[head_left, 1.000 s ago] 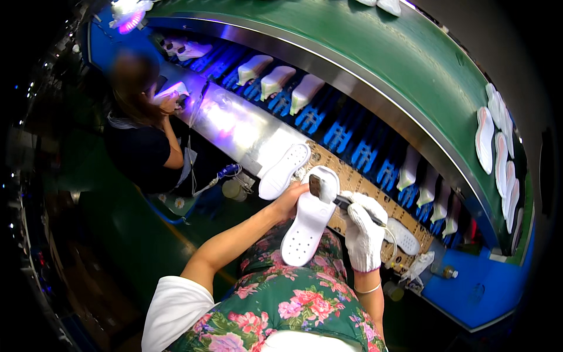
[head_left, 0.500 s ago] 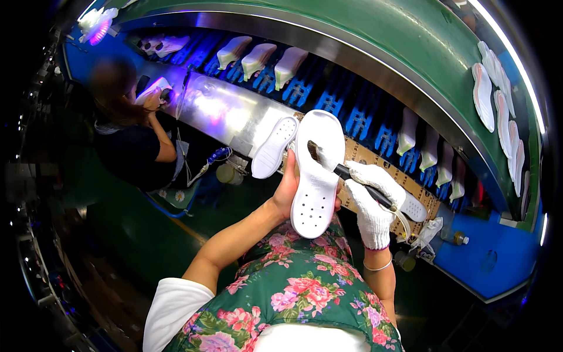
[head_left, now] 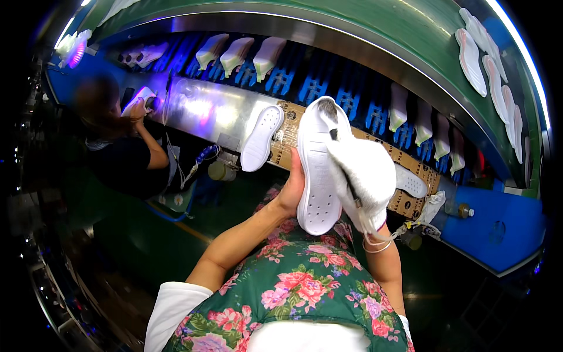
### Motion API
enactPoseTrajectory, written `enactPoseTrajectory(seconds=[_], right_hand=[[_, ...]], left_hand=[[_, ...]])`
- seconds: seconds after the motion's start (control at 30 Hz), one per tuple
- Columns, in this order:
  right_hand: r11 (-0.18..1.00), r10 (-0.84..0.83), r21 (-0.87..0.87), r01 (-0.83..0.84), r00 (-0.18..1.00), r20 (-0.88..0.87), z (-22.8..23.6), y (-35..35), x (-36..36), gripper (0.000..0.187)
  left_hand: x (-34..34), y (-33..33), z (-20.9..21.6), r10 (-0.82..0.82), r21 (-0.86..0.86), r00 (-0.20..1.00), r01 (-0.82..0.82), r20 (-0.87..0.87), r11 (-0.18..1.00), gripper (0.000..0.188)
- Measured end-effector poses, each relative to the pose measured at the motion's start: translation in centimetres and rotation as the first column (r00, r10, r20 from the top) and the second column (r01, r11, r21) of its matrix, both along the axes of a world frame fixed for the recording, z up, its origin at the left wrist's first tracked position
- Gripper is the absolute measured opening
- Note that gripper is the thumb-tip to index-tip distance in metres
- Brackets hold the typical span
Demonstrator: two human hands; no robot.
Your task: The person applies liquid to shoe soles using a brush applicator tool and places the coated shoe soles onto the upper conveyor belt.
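My bare left hand [head_left: 292, 190] grips a white shoe sole [head_left: 318, 205] by its left edge and holds it upright, inner side toward me. Small holes dot its near end. In a white knitted glove, my right hand [head_left: 369, 173] is closed on a brush [head_left: 328, 111]; most of the handle is hidden by the glove. The dark bristles touch the inside of the sole's far end. A second white sole [head_left: 261, 138] lies on the ledge left of my hands, and a third sole [head_left: 411, 180] rests on the cardboard to the right.
White shoe uppers [head_left: 237, 56] stand on blue holders along the conveyor. More white pieces [head_left: 471, 61] lie on the green upper shelf. At the left a co-worker [head_left: 120, 135] handles a shoe under violet light. A small bottle [head_left: 465, 210] lies on the blue surface [head_left: 492, 234] at the right.
The brush has gone from the middle of the sole to its far end. My right hand has turned over and moved across the sole's right side. The whole view has shifted slightly.
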State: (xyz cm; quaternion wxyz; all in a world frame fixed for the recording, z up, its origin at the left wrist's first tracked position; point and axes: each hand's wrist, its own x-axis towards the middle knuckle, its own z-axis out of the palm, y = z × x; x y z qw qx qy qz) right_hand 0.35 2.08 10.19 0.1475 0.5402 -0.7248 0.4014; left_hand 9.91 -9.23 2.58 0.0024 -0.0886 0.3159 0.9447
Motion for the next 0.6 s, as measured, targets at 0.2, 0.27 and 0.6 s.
enactPoseTrajectory(seconds=[0.2, 0.27, 0.6], right_hand=[[0.971, 0.109, -0.241, 0.007, 0.878, 0.466, 0.1, 0.3, -0.1, 0.02], [0.967, -0.006, -0.222, 0.123, 0.887, 0.463, -0.1, 0.7, 0.1, 0.018], [0.977, 0.099, -0.211, -0.015, 0.913, 0.396, -0.2, 0.5, -0.2, 0.025]], left_hand=[[1.2, -1.0, -2.3, -0.072, 0.131, 0.997, 0.073, -0.014, 0.989, 0.114], [1.1, -0.8, -3.5, -0.137, 0.292, 0.926, 0.247, -0.351, 0.924, 0.11], [-0.4, -3.5, -3.3, -0.166, 0.321, 0.876, 0.334, -0.453, 0.886, 0.105]])
